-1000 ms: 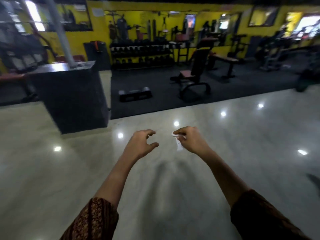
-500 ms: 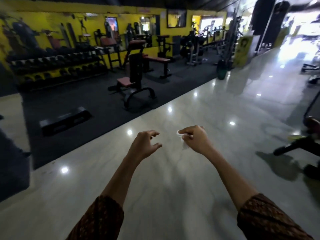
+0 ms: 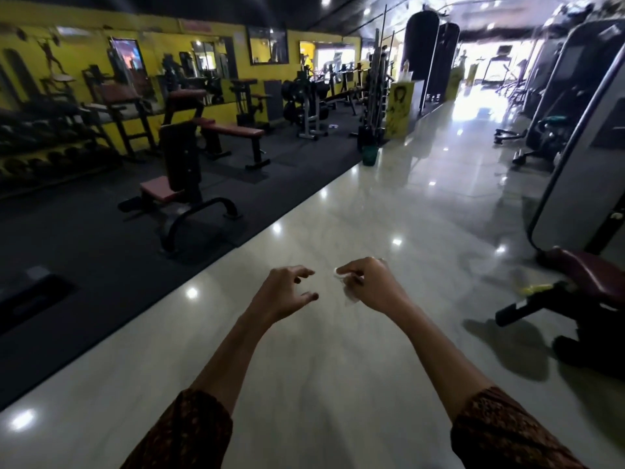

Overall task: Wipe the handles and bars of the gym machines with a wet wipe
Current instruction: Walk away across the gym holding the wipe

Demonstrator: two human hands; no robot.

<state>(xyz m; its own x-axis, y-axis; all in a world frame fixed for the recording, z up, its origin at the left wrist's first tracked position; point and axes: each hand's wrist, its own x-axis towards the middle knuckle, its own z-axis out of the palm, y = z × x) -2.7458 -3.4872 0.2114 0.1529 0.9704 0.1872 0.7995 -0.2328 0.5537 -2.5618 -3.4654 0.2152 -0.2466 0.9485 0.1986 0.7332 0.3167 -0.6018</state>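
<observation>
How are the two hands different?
The right hand pinches a white wet wipe; the left hand holds nothing. The right hand's fingers are curled in; the left hand's are loosely bent, thumb apart from fingers. Both are held out over the shiny floor.

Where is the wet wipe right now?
In the head view, the wet wipe sits just right of centre, pinched in the right hand. It is held above the shiny floor, close to the left hand, which holds nothing.
</observation>
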